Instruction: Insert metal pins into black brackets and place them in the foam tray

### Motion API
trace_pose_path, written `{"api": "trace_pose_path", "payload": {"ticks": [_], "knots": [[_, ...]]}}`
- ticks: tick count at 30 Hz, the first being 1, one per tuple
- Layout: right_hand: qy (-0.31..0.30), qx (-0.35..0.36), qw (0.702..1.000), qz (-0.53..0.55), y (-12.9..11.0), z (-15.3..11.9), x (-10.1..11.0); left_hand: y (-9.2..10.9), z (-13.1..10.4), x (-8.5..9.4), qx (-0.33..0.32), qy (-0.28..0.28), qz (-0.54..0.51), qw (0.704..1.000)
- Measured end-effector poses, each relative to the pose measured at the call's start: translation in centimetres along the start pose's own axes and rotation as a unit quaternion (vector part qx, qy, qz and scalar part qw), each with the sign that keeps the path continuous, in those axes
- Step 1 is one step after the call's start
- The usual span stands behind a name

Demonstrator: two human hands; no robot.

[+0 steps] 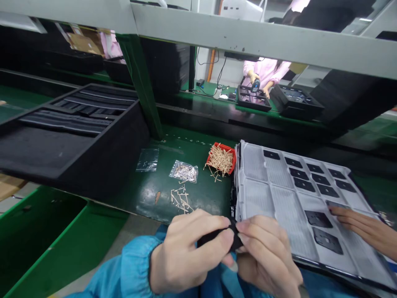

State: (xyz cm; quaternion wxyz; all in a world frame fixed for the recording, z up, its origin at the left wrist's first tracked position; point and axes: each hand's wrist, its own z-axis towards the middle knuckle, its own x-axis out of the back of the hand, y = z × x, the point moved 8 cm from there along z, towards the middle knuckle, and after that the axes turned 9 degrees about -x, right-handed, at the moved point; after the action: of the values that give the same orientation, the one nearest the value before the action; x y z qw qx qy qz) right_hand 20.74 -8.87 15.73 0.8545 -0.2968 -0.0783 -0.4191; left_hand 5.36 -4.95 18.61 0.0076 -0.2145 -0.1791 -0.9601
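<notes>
My left hand (192, 250) and my right hand (268, 252) meet at the bottom centre, both pinching one small black part (234, 238) between their fingertips. Its far details are covered by the fingers. Just beyond my hands, thin tan strips (181, 198) lie loose on the green table. To the right stands a white compartment tray (283, 207) holding several flat black plates (319, 219). Behind the loose strips is a clear bag (184, 171) of small shiny pieces, and a red bin (232, 152) heaped with tan strips.
Another person's hand (359, 223) reaches onto the tray from the right. A large black foam-lined box (114, 140) stands at left, above a green bin (68, 231). A flat plastic bag (147, 160) lies beside it. Across the bench, a person in pink (266, 70) holds a handheld tool.
</notes>
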Motion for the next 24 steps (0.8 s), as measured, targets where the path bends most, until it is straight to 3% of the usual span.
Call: {"api": "trace_pose_path", "payload": {"ticks": [4, 7, 10, 12, 14, 16, 18, 21, 23, 24], "knots": [[0.025, 0.023, 0.999, 0.0, -1.1, 0.3, -0.4, -0.9, -0.7, 0.0, 0.007, 0.015, -0.045, 0.999], [0.099, 0.066, 0.992, 0.027, -2.1, 0.7, -0.1, -1.8, -1.2, -0.7, 0.036, -0.002, -0.087, 0.996], [0.152, 0.073, 0.983, 0.068, -2.2, 1.1, -0.1, -0.9, -1.2, -0.5, 0.022, -0.002, -0.076, 0.997], [0.144, 0.046, 0.985, 0.087, -1.8, 1.3, -0.5, -0.6, -1.1, -0.3, 0.039, -0.011, -0.056, 0.998], [0.074, -0.006, 0.994, 0.078, -0.8, 1.6, -1.5, -2.2, -0.8, -0.7, 0.084, -0.056, -0.035, 0.994], [-0.022, -0.071, 0.997, 0.03, 0.9, 1.6, -2.7, -6.9, -0.3, -2.0, 0.164, -0.138, 0.001, 0.977], [-0.074, -0.121, 0.989, -0.031, 2.8, 1.1, -2.9, -14.9, 0.4, -3.3, 0.285, -0.231, 0.063, 0.928], [-0.071, -0.124, 0.988, -0.065, 4.7, 0.6, -2.0, -27.2, 4.1, -4.2, 0.35, -0.233, 0.125, 0.899], [-0.087, -0.089, 0.991, -0.053, 5.0, 0.3, -1.8, -33.4, 6.4, -5.4, 0.367, -0.235, 0.14, 0.889], [-0.093, -0.082, 0.991, -0.045, 5.2, 0.1, -1.8, -35.6, 7.2, -6.0, 0.372, -0.237, 0.145, 0.885]]}}
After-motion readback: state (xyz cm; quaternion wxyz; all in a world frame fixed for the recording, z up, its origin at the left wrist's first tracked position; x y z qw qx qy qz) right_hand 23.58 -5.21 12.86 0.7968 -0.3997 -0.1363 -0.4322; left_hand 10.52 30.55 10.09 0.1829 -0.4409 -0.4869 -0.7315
